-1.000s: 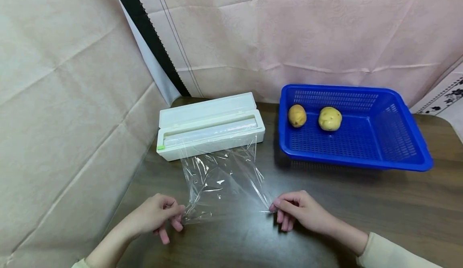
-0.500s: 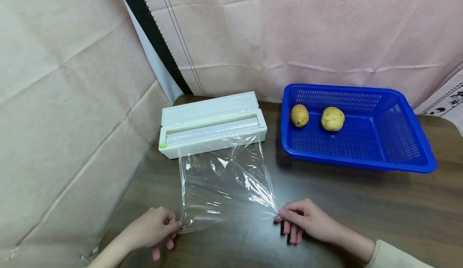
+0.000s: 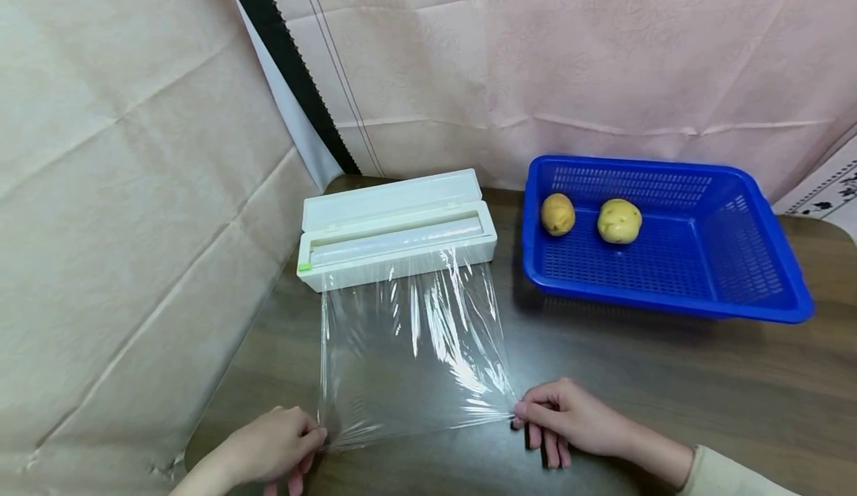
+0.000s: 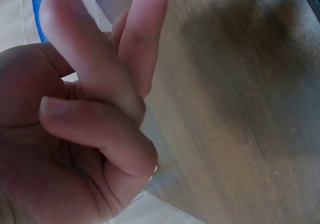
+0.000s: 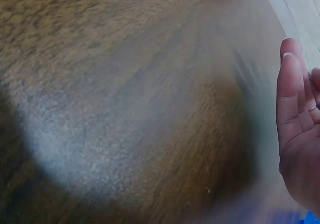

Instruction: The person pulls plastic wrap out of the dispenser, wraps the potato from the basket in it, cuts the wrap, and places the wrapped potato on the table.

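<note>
Left hand (image 3: 271,444) at 8 o'clock and right hand (image 3: 569,414) at 4 pinch the plastic wrap (image 3: 415,362), stretched from its box (image 3: 393,202) at 12; spreading it seems the step, next probably needing even tension

From here I read the film (image 3: 422,377) as thin, clear, glossy plastic, and the box (image 3: 391,200) as smooth, hard plastic. The basket (image 3: 669,302) shows me shiny moulded plastic, the tabletop (image 3: 643,377) grained, wood-look with a soft sheen, the hanging cloth (image 3: 602,57) mostly matt and creased.
</note>
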A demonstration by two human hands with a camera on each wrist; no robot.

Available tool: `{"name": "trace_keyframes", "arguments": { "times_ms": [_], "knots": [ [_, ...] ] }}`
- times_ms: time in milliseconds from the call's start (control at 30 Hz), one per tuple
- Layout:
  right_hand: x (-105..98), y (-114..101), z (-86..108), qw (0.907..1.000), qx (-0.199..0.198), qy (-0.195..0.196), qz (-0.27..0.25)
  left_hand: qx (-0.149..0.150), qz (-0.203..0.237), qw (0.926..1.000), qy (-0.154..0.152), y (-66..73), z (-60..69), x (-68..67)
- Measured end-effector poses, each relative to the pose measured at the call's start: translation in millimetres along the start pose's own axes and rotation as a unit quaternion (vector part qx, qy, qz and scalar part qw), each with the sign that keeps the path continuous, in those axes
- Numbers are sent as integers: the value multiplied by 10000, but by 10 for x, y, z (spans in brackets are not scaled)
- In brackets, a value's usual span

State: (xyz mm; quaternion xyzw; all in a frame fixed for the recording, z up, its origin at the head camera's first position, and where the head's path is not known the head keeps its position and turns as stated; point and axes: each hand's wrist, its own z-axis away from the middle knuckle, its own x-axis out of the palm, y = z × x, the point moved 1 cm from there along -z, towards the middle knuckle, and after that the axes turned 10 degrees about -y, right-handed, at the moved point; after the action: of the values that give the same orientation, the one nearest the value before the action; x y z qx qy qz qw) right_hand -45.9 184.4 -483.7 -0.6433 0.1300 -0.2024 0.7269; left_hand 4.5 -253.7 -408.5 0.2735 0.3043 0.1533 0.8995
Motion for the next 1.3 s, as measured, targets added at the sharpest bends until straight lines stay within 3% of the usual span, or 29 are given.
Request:
{"name": "trace_keyframes", "arguments": {
  "times_ms": [67,167,233,333,433,633,700,833,1000,1067,1300],
  "knots": [
    [3,12,3,10000,12,-23,-8,-9,-183,9998,78,-6,-19,11],
    [2,24,3,10000,17,-38,3,-265,-661,9961,514,2,-76,32],
    [-3,28,2,10000,6,-34,31,-507,-1130,9876,966,15,-113,41],
    [-12,30,-1,9999,-7,-61,89,-678,-1770,9688,1598,32,-153,42],
    [-15,32,-5,9999,-2,-113,125,-382,-2258,9540,1936,32,-170,31],
    [-24,35,-2,9997,44,-121,229,748,-2579,9446,1887,10,-172,28],
    [-31,34,6,9996,74,-96,257,970,-2533,9453,1815,0,-177,30],
    [-40,33,18,9995,144,-80,267,1127,-2449,9466,1767,-31,-173,21],
    [-41,37,11,9993,177,-88,311,1281,-2108,9578,1474,-93,-155,-11],
    [-42,42,4,9992,181,-87,351,1250,-1902,9650,1304,-118,-149,-24],
    [-64,41,-4,9988,270,-73,400,847,-1574,9801,869,-166,-137,-127]
  ]
}}
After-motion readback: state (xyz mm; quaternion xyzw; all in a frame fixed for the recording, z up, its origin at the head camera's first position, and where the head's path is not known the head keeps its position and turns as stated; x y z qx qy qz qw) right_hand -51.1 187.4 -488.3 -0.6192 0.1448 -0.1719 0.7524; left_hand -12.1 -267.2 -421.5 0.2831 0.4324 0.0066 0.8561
